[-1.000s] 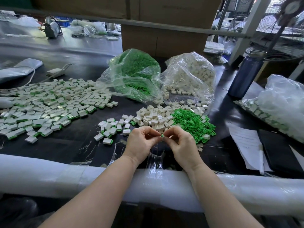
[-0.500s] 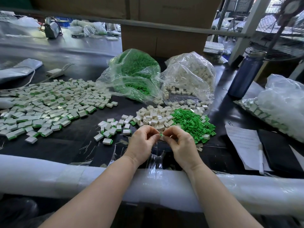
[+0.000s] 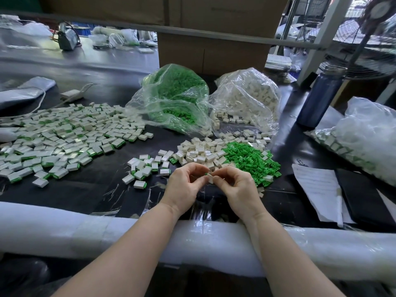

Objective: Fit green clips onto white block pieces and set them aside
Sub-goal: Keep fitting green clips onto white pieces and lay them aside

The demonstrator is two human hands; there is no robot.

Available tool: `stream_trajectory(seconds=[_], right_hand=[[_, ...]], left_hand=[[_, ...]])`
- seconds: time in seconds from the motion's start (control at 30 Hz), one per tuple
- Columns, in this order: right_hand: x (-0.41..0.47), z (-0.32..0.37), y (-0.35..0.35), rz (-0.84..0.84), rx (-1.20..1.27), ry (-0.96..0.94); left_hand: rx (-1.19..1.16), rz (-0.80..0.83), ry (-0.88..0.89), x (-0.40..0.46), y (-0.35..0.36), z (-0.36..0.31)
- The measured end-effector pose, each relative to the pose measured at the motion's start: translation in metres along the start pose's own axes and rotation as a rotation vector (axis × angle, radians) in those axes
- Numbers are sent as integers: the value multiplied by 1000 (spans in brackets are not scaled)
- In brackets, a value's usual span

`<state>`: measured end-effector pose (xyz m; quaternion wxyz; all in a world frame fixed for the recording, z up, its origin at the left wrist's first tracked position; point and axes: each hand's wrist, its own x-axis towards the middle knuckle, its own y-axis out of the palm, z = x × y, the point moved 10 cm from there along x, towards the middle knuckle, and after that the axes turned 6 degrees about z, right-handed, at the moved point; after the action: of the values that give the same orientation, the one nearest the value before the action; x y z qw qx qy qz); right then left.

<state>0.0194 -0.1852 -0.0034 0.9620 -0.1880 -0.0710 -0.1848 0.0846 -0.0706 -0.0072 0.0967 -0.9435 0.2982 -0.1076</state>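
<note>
Between my two hands, just above the near part of the black table, is a small white block (image 3: 210, 179) with a green clip (image 3: 207, 174) at its left end. My left hand (image 3: 184, 186) pinches the green clip end and my right hand (image 3: 236, 185) pinches the white block. A loose pile of white blocks (image 3: 201, 153) and a pile of green clips (image 3: 251, 160) lie just beyond my hands. A small group of finished pieces (image 3: 143, 168) sits to the left, and a large spread of finished pieces (image 3: 57, 138) covers the left of the table.
Two open plastic bags stand behind the piles, one of green clips (image 3: 177, 97) and one of white blocks (image 3: 246, 97). A blue bottle (image 3: 321, 95), papers (image 3: 317, 189) and another bag (image 3: 364, 138) are on the right. A padded white rail (image 3: 85, 228) runs along the near edge.
My hands stay in the same spot; the fingers shift slightly and more of the white block shows between them now.
</note>
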Motion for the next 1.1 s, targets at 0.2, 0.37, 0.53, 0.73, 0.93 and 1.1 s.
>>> stream_trajectory(seconds=[0.2,0.37,0.53,0.73,0.93,1.1], right_hand=[[-1,-7,-12,-80,-9,50],[-3,-4,-18,-125,-42,40],[-3,-3,-21,-146,-32,38],[-4,-3,-22,-145,-25,36],[-3,-6,-23,-149,-50,46],[-3,-7,-22,-149,-52,57]], left_hand=[[210,-340,-63,-6,-37,5],[366,-519,-130,-14,-59,6],[470,-484,-244,-11,-57,17],[755,-341,-361,-5,-40,23],[969,-175,-450,5,-27,34],[981,-179,-414,5,-25,32]])
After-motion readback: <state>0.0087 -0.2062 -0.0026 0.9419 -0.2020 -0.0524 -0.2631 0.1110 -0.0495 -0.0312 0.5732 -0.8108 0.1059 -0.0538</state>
